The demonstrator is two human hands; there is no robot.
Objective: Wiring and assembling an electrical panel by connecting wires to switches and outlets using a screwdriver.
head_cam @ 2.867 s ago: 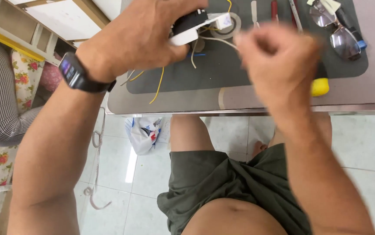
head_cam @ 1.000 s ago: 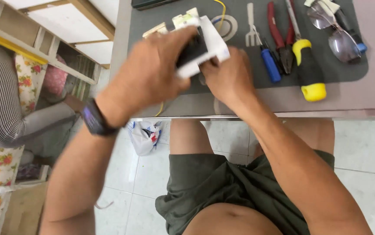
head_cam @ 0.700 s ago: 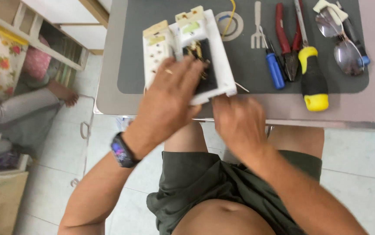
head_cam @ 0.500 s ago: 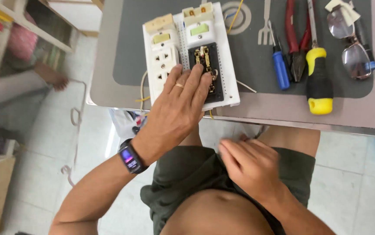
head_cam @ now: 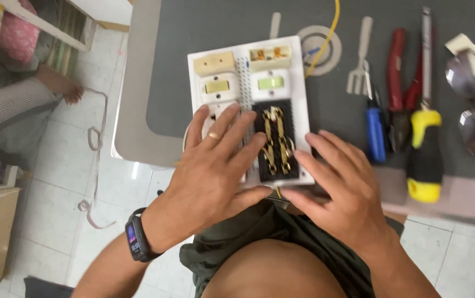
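Note:
A white electrical panel [head_cam: 248, 72] with cream sockets and switches and a black block of brass strips [head_cam: 275, 140] lies flat on the dark mat [head_cam: 204, 27], its near end over the table edge. My left hand [head_cam: 215, 165] rests flat on the panel's lower left, fingers spread, a ring on one finger and a black watch [head_cam: 137, 243] on the wrist. My right hand [head_cam: 342, 193] lies open at the panel's lower right corner, fingertips touching its edge. A yellow wire [head_cam: 328, 33] runs away from the panel's far end.
Right of the panel lie a white fork-shaped tool [head_cam: 358, 60], a blue-handled screwdriver [head_cam: 376, 132], red-handled pliers [head_cam: 400, 83], a yellow and black screwdriver [head_cam: 425, 149] and glasses [head_cam: 471, 110]. A roll of tape [head_cam: 320, 49] lies behind. Another person's foot [head_cam: 61, 88] is on the tiled floor, left.
The panel went from being held up in both hands to lying flat on the mat. My right hand dropped to my lap, then came back up to the panel's corner.

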